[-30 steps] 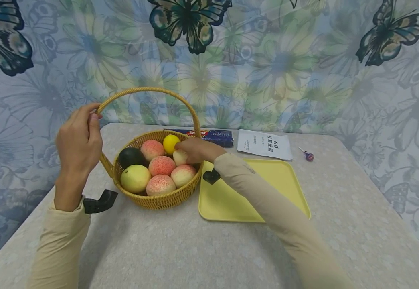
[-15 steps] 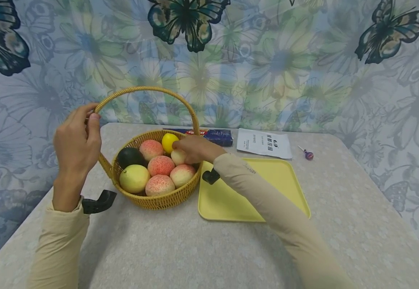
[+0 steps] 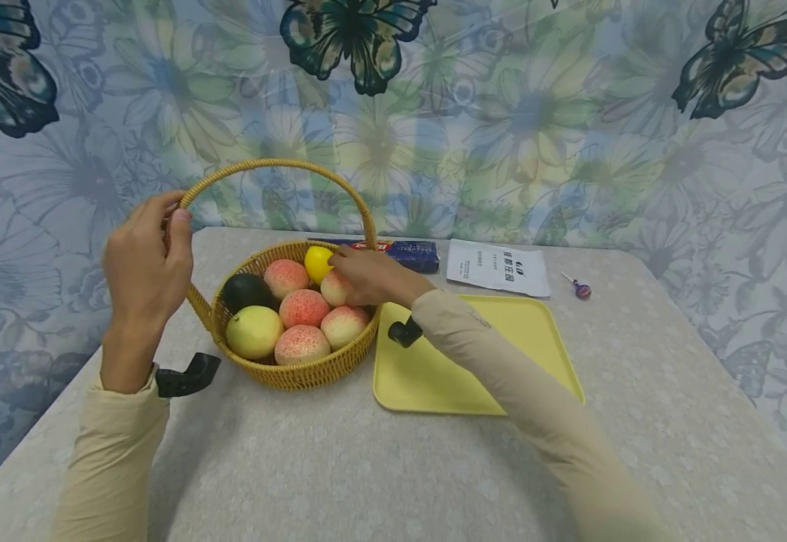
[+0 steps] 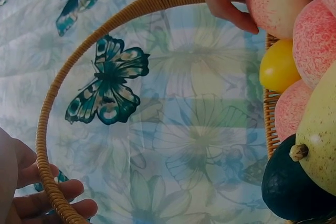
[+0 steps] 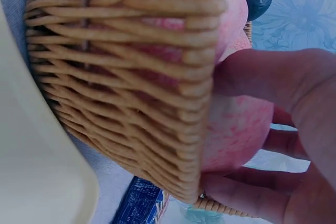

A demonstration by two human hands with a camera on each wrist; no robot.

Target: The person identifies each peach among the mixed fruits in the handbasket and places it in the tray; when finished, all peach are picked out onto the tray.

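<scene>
Near the back left corner of the table (image 3: 366, 467), as the head view shows, stands a wicker basket (image 3: 298, 379) with a tall arched handle (image 3: 285, 162). The left hand (image 3: 145, 267) grips the left part of that arch. The right hand (image 3: 376, 275) reaches over the basket's right rim, its fingers around a peach (image 3: 334, 288) at the back right of the basket, beside a lemon (image 3: 318, 265). Four other peaches (image 3: 303, 309) fill the middle and front; a dark green fruit (image 3: 247, 293) and a pale yellow-green fruit (image 3: 254, 333) lie along the left side. Just right of the basket is a yellow tray (image 3: 420, 384), partly under the right sleeve (image 3: 501, 354). Along the table's back edge lie a dark blue box (image 3: 416, 257) and a white packet (image 3: 498, 269), with a lollipop (image 3: 581, 289) toward the back right corner.

In the left wrist view, the left fingers are slightly parted and curl behind the handle, against a butterfly-patterned cloth (image 4: 199, 87).

In the right wrist view, the thumb lies on one side of the peach and the fingers on the other, pinching it between them just at the woven rim.
</scene>
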